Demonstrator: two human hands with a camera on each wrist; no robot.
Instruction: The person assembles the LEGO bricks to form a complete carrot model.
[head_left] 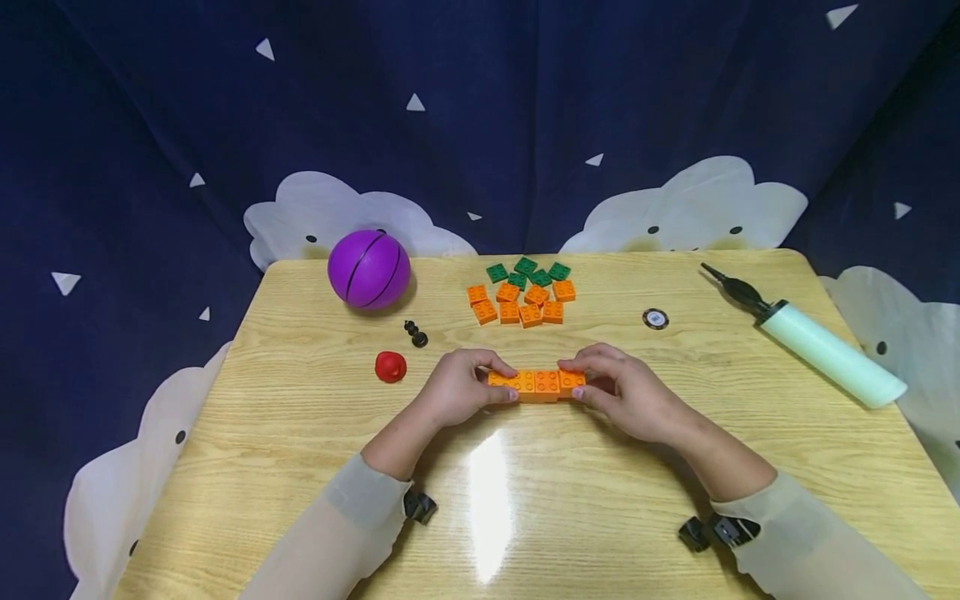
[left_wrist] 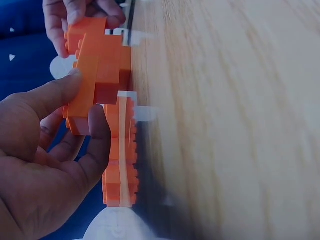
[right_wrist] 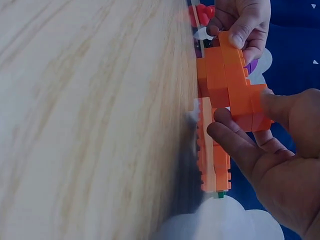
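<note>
An orange toy building-brick assembly (head_left: pixel 546 386) stands on the table between both hands, stepped wider toward the top. My left hand (head_left: pixel 457 390) pinches its left end between thumb and fingers. My right hand (head_left: pixel 633 396) grips the right end, where one orange brick (right_wrist: pixel 257 100) sits a level higher than the row beside it. From the left wrist view, the layers (left_wrist: pixel 107 70) narrow down toward the tabletop. Whether that raised brick is fully pressed down, I cannot tell. Behind the assembly lie several loose orange bricks (head_left: pixel 509 312) and several green bricks (head_left: pixel 525 266).
On the left are a purple ball (head_left: pixel 369 269), a black chess piece (head_left: pixel 416 334) lying down and a small red hat (head_left: pixel 391 367). To the right lie a poker chip (head_left: pixel 656 318) and a hand pump (head_left: pixel 825 354). A dark blue curtain (head_left: pixel 510 100) hangs behind the table (head_left: pixel 600 517).
</note>
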